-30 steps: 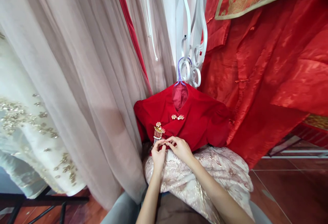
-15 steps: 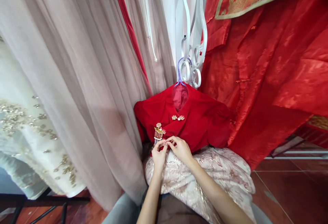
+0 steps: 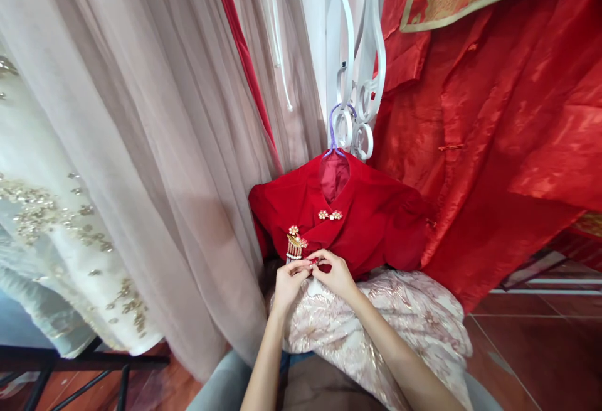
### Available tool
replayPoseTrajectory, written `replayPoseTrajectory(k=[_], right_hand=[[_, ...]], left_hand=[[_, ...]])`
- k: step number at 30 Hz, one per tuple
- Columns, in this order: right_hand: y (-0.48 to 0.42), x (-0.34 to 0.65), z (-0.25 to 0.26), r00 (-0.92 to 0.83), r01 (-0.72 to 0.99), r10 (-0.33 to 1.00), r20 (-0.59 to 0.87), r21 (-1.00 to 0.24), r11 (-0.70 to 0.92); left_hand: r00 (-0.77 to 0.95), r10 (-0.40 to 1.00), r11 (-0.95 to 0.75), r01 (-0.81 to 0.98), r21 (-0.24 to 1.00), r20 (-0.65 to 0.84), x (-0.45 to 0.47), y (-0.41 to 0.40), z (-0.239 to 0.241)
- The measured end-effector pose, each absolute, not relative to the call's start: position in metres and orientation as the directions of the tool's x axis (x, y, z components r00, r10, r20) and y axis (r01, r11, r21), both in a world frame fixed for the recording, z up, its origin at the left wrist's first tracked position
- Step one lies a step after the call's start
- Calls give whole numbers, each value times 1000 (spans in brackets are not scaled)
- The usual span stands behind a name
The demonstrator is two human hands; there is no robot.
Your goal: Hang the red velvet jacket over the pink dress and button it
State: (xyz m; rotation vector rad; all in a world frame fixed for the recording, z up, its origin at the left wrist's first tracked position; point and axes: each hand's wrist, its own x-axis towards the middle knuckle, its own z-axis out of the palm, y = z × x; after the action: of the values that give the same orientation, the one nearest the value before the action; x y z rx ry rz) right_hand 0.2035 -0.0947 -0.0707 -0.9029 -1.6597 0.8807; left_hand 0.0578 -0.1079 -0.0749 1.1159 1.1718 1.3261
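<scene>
A short red velvet jacket (image 3: 371, 216) hangs on a purple hanger (image 3: 335, 132) hooked to a white scrolled metal stand (image 3: 362, 94). It has a gold flower clasp (image 3: 329, 214) at the collar and a gold tassel brooch (image 3: 294, 245) lower down. My left hand (image 3: 288, 284) and my right hand (image 3: 335, 273) meet at the jacket's lower front edge, both pinched on a small fastening just right of the brooch. Below the jacket spreads a pink and gold brocade skirt (image 3: 404, 317), under my forearms.
Sheer beige tulle (image 3: 155, 147) hangs at the left, beside a white gown with gold embroidery (image 3: 42, 229). Red satin garments (image 3: 493, 122) hang at the right. A black rail frame (image 3: 84, 367) and red-brown floor tiles (image 3: 540, 348) lie below.
The view has shifted slightly to the left. My hands stay pinched at the same spot on the jacket's front edge, with my fingers drawn a little closer together.
</scene>
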Motion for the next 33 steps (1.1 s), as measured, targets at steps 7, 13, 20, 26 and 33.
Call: replayPoseTrajectory(k=[7, 13, 20, 26, 33], right_hand=[[-106, 204, -65, -226, 191, 889, 398, -877, 441], [-120, 217, -61, -247, 96, 938, 244, -957, 275], [-149, 278, -7, 55, -78, 944, 324, -942, 328], [-170, 292, 35, 512, -267, 743, 430, -743, 614], [-156, 255, -9, 74, -132, 954, 292, -945, 299]], left_hand=[[71, 997, -29, -60, 998, 33, 48, -113, -67], [-26, 998, -55, 71, 996, 57, 55, -118, -64], [-377, 814, -419, 148, 896, 442, 48, -149, 7], [-503, 566, -726, 72, 684, 653, 40, -167, 38], [-91, 939, -265, 423, 866, 332, 54, -147, -1]])
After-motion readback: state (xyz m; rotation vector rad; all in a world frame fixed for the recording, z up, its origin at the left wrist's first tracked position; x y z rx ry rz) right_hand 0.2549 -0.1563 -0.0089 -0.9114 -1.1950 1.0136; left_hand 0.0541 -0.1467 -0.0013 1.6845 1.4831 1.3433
